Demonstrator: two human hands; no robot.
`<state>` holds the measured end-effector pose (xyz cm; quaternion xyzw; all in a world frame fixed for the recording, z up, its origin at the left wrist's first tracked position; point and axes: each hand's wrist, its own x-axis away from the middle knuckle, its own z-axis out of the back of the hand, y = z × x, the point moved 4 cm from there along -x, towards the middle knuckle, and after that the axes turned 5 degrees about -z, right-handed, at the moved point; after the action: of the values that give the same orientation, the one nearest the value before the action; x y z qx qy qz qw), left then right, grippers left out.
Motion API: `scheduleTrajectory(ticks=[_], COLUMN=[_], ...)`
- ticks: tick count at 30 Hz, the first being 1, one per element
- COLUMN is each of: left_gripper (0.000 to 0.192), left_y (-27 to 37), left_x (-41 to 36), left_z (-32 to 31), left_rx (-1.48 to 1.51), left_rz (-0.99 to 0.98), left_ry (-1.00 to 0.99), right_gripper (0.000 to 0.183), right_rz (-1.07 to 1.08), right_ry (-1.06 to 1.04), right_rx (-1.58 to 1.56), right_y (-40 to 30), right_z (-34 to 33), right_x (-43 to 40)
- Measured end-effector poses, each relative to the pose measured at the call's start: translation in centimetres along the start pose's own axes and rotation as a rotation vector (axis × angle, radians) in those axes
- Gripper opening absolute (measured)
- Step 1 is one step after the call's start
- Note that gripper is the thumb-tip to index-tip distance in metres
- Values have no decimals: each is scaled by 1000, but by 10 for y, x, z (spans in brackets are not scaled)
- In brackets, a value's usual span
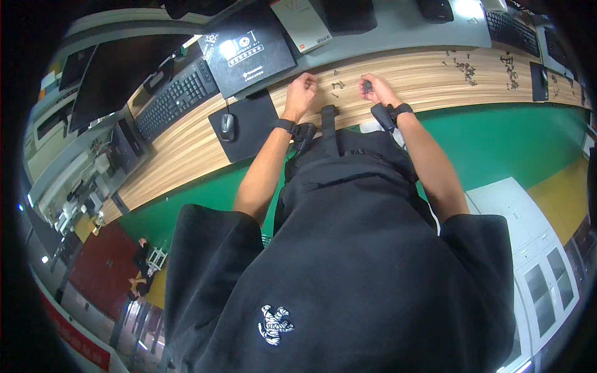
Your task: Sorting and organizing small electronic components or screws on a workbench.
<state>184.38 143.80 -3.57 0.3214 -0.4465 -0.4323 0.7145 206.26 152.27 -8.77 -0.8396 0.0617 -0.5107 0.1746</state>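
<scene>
My right hand is curled around a dark clump of small parts, probably screws, just above the wood-grain desk. To its left, several loose dark screws lie scattered on the desk between my hands. My left hand hovers beside those screws with its fingers bent inward. Whether anything sits between the left fingertips is too small to make out. Both wrists wear black straps with a dark device attached.
Two groups of screws, a nearer one and a farther one, lie to the right, then a black flat object. Leftward are a mouse on a black mat, a keyboard and a black box. A grey raised shelf runs behind.
</scene>
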Motion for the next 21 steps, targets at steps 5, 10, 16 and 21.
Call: scheduleTrajectory(ticks=[5, 10, 16, 21], left_gripper=[36, 66, 70, 61], left_y=[-13, 6, 34, 34], left_x=[12, 15, 3, 0], left_z=[-7, -33, -46, -54], left_rx=[-212, -470, -519, -545], left_rz=[-93, -177, -162, -137], left_ry=[-16, -72, -82, -57], right_gripper=[23, 26, 21, 17], right_rz=[18, 5, 16, 36], right_ry=[137, 115, 94, 96], right_rx=[334, 564, 497, 484], right_y=[-2, 13, 26, 29], right_z=[8, -4, -5, 0], right_x=[8, 6, 7, 6])
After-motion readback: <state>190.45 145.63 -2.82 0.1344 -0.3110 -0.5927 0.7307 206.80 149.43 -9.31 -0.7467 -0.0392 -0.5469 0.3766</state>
